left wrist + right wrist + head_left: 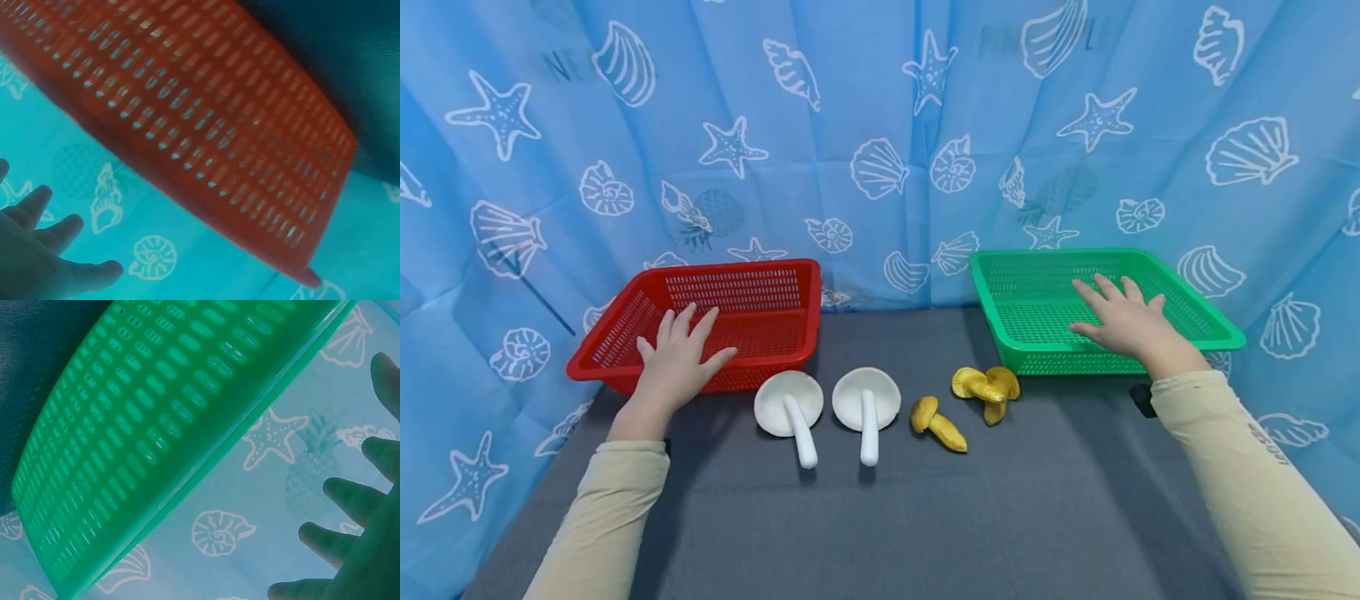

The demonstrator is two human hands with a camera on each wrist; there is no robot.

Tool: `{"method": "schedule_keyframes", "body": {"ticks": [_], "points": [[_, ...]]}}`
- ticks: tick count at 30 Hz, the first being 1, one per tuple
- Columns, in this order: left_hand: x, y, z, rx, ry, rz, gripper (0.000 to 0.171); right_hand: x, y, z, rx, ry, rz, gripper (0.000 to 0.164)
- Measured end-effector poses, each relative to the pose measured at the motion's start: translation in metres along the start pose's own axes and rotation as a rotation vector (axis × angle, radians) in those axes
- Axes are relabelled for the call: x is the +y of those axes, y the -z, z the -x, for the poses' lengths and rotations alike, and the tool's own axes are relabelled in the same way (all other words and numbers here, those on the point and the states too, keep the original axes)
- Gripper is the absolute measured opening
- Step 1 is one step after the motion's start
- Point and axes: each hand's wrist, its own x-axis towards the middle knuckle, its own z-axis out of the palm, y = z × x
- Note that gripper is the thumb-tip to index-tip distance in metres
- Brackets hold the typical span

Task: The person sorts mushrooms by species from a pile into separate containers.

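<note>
My left hand hovers with spread fingers over the near left side of a red plastic basket, holding nothing. The right hand, fingers also spread, is over the green plastic basket and holds nothing. Between the baskets, on the table, lie two white mushrooms with their stems toward me. To their right is a yellow-brown mushroom, and beyond it two more yellow mushrooms overlap close to the green basket. Each wrist view shows spread fingers beside a basket's slotted wall.
A dark grey cloth covers the table. Behind it and at both sides hangs a blue curtain printed with white shells and starfish. The baskets stand at the back left and back right, near the curtain.
</note>
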Motion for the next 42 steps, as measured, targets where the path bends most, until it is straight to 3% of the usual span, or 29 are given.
{"method": "schedule_keyframes", "body": {"ticks": [13, 26, 35, 42], "points": [[-0.017, -0.026, 0.002, 0.071, -0.072, -0.012, 0.074, -0.009, -0.009, 0.005, 0.113, 0.067, -0.011, 0.071], [-0.029, -0.050, -0.001, 0.136, -0.068, 0.021, 0.059, -0.026, -0.029, 0.018, 0.193, 0.133, -0.109, 0.068], [-0.031, -0.061, -0.002, 0.240, -0.083, -0.019, 0.040, -0.039, -0.035, 0.024, 0.195, 0.149, -0.236, 0.073], [-0.034, -0.065, -0.002, 0.257, -0.082, -0.055, 0.040, -0.057, -0.039, 0.028, 0.188, 0.176, -0.362, 0.071]]}}
